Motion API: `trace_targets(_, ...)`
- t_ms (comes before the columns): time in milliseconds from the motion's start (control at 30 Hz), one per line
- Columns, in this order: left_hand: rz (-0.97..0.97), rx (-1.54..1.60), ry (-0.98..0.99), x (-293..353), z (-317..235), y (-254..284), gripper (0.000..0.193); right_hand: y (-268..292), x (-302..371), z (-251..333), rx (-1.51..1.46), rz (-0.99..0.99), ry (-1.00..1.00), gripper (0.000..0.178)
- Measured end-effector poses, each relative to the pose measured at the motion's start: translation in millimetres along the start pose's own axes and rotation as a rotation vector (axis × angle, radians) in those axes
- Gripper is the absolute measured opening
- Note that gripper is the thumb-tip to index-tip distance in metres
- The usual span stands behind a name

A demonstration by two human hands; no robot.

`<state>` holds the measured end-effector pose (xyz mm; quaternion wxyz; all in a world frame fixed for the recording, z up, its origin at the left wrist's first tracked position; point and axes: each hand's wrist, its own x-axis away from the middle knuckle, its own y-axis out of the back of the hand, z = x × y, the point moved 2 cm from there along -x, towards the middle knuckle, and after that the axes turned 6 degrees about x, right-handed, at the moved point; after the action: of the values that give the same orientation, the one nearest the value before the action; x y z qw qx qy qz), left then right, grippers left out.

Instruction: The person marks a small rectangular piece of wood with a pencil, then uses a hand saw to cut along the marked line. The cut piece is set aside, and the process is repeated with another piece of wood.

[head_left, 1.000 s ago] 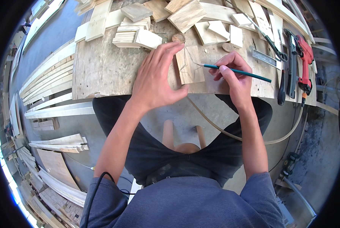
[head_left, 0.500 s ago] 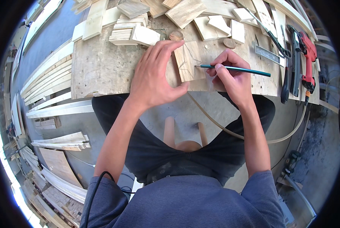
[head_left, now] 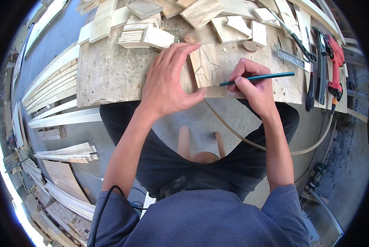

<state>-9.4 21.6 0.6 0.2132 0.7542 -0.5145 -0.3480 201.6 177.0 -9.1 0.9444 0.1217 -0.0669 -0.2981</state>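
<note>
A small rectangular wooden board (head_left: 203,73) lies near the front edge of the workbench, with star-like pencil lines drawn on its face. My left hand (head_left: 166,82) spans it from the left, fingertips at its far end and thumb at its near end. Between the thumb and fingers of my right hand (head_left: 252,84) is a dark green pencil (head_left: 271,76), slanting up to the right. Its tip is close to the board's lower right corner; whether it touches the wood I cannot tell. A round wooden slice (head_left: 190,38) sits just beyond my left fingertips.
Stacked thin wood pieces (head_left: 141,31) and offcuts (head_left: 202,12) fill the bench's far side. Another round slice (head_left: 250,46) lies nearer. On the right are a metal square (head_left: 290,59), scissors (head_left: 311,57) and a red air tool (head_left: 336,61) with a hose (head_left: 308,151) looping below the bench.
The pencil tip has moved from the board's drawn lines toward its lower right corner, and the pencil lies flatter. My left hand and the board stay in place.
</note>
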Motion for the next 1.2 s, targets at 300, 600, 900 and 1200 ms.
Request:
trace_targets(300,0.021,0.127,-0.039,3,10,4,0.094,-5,-14,10,-0.145,-0.07,0.012,0.011)
trace_targets(600,-0.025,-0.147,0.091,7,-3,-4,0.111,-16,-31,14,-0.151,-0.069,0.021,0.011)
trace_targets(900,0.023,0.02,-0.022,5,3,3,0.101,2,-31,10,-0.14,-0.108,0.072,0.009)
trace_targets(1200,-0.002,0.042,0.026,5,3,1,0.099,-13,-24,8,-0.119,-0.151,-0.051,0.011)
